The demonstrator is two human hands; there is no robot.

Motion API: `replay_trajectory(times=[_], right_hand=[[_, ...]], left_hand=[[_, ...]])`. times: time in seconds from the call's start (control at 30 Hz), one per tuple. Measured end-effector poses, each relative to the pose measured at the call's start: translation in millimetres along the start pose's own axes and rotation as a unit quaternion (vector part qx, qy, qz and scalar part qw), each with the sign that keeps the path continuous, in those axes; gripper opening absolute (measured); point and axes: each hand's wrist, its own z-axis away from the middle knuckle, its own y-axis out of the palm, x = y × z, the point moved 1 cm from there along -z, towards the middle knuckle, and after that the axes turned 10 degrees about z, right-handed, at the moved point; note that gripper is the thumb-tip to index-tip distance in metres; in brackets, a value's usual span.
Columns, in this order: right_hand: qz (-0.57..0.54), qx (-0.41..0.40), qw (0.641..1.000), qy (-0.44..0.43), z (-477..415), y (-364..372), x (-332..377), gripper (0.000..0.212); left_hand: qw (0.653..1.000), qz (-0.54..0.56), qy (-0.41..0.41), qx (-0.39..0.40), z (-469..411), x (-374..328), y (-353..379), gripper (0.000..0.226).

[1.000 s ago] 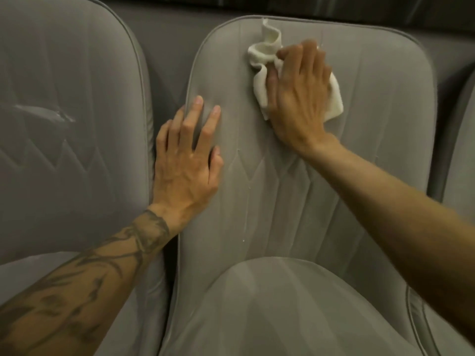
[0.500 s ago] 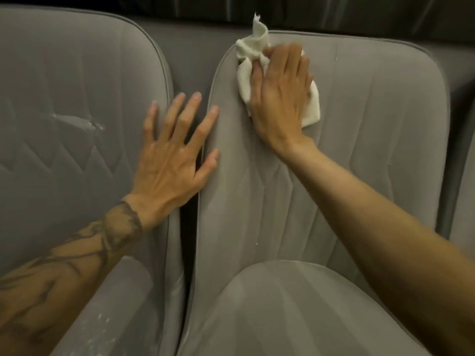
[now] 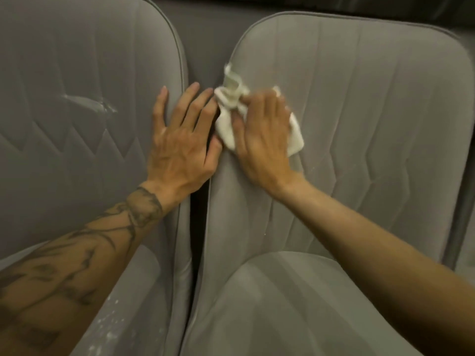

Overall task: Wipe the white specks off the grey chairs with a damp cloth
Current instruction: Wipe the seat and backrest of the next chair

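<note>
**Q:** Left side first. What've you got?
**A:** On my feed the left chair [image 3: 77,155] has a grey backrest, and there's a pale scuff [image 3: 90,104] well left of the fingers. Its seat has white specks [image 3: 110,327], down beside the tattooed forearm [image 3: 77,253], far behind the fingertips.

**Q:** Hand pose?
**A:** The left hand [image 3: 180,147] lies flat, palm down, on that backrest's right edge. Fingers are straight and fanned, pointing up, and they hold nothing. The wrist is in line with the forearm, which comes up from bottom left. Index finger and thumb reach over the dark gap [image 3: 199,214] between the chairs. I can't tell whether the thumb tip touches the next chair's rim.

**Q:** Cloth?
**A:** The cloth [image 3: 226,129] is white, just right of that thumb and index fingertip, on the left edge of the right chair [image 3: 372,124] backrest. A bunched end sticks up past the other hand's fingertips, and a corner pokes out on its little-finger side.

**Q:** Other hand?
**A:** The right hand [image 3: 262,142] is palm down on the cloth. Fingers are close together and laid fairly straight, pressing it to the fabric, with the thumb on it too. It's blurred, so I see no curl round it. The bare forearm comes in from lower right.
</note>
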Motion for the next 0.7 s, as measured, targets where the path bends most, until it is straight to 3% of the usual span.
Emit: replay_trajectory(times=[0.07,0.17,0.27,0.33,0.47,0.53,0.6,0.7], right_hand=[[-0.024,0.038,0.996,-0.072,23.9,-7.6,-2.7,0.023],[0.028,0.008,0.990,-0.136,-8.6,-11.3,-19.1,0.025],[0.039,-0.047,0.998,-0.020,-42.3,-4.7,-17.0,0.022],[0.016,-0.043,0.998,0.051,-21.6,0.6,-0.7,0.025],[-0.048,0.075,0.996,-0.008,66.9,-7.8,24.5,0.021],[-0.020,0.092,0.993,-0.068,77.4,-16.9,20.4,0.018],[0.022,0.081,0.991,-0.105,49.4,-19.3,10.2,0.023],[0.062,0.010,0.997,-0.052,-18.9,-14.3,3.7,0.028]], left_hand=[[1.000,0.009,-0.006,0.004,-0.2,-0.4,-0.8,0.051],[1.000,0.011,-0.007,0.012,-1.0,-1.3,-3.0,0.048],[1.000,0.006,-0.003,0.010,-0.1,0.2,-3.0,0.044],[1.000,0.023,-0.007,0.004,0.0,0.7,-2.7,0.041],[0.997,0.069,-0.009,-0.022,1.0,2.2,-4.1,0.035],[0.996,0.076,-0.010,-0.034,1.1,2.2,-3.8,0.033],[0.996,0.077,-0.013,-0.051,1.6,1.8,-4.0,0.030],[0.994,0.077,-0.024,-0.070,1.6,-0.1,-4.2,0.036]])
